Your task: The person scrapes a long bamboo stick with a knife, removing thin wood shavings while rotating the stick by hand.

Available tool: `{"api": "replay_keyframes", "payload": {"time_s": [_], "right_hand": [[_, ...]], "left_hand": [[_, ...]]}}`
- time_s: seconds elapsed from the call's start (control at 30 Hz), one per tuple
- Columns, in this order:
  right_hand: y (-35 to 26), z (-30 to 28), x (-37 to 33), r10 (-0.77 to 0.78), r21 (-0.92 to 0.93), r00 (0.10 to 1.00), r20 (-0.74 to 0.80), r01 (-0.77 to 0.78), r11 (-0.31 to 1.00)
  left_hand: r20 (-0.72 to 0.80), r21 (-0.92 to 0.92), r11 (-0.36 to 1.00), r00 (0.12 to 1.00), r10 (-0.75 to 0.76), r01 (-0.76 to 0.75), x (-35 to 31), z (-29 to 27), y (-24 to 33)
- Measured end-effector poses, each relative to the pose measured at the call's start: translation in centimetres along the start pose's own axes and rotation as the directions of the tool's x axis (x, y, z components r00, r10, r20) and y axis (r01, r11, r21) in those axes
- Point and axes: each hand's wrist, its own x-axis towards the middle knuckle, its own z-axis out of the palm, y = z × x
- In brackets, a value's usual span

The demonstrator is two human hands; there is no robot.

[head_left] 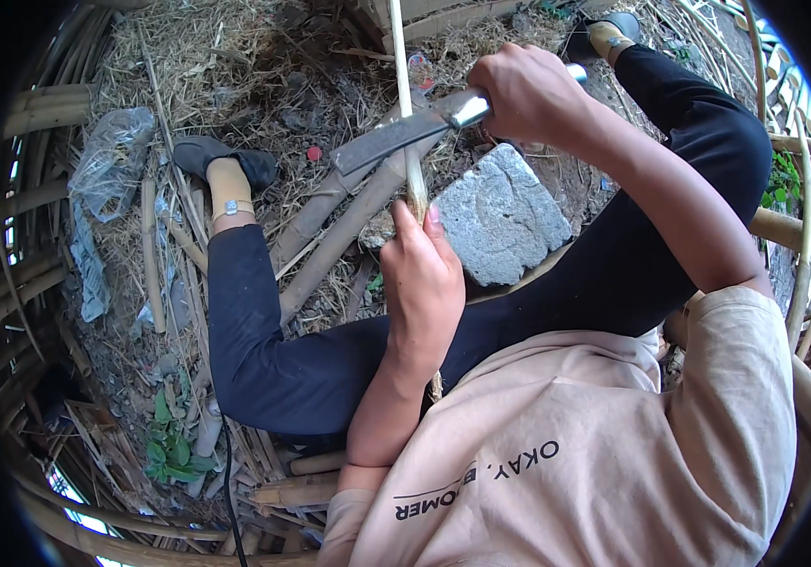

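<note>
My left hand (pixel 424 288) is closed round a thin pale bamboo stick (pixel 403 80), thumb along its side. The stick runs upward past the top of the view, and a frayed end shows below my wrist. My right hand (pixel 536 97) grips the handle of a chopping knife (pixel 382 140). Its broad dark blade points left and crosses the stick a little above my left hand. I cannot tell whether the edge bites into the stick. Beside my left hand lies a rough grey stone block (pixel 500 217).
Thick bamboo poles (pixel 349 227) lie on the straw-strewn ground left of the stone. My legs in dark trousers (pixel 268 359) spread around the work. A clear plastic bag (pixel 117 156) lies at the left. Bamboo rails (pixel 793 236) stand along the right side.
</note>
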Motion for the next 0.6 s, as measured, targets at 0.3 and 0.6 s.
{"api": "replay_keyframes", "payload": {"time_s": [0.3,0.6], "right_hand": [[7.3,-2.1,0.9,0.227,0.035,0.956,-0.186,-0.225,0.974],[-0.5,-0.1,-1.6,-0.072,0.156,0.983,0.171,0.045,0.987]], "left_hand": [[-0.008,-0.094,0.994,0.998,0.057,-0.057,0.0,0.6,-1.3],[0.385,-0.675,0.660,0.921,-0.064,0.329,1.4,-0.2,-2.8]]}}
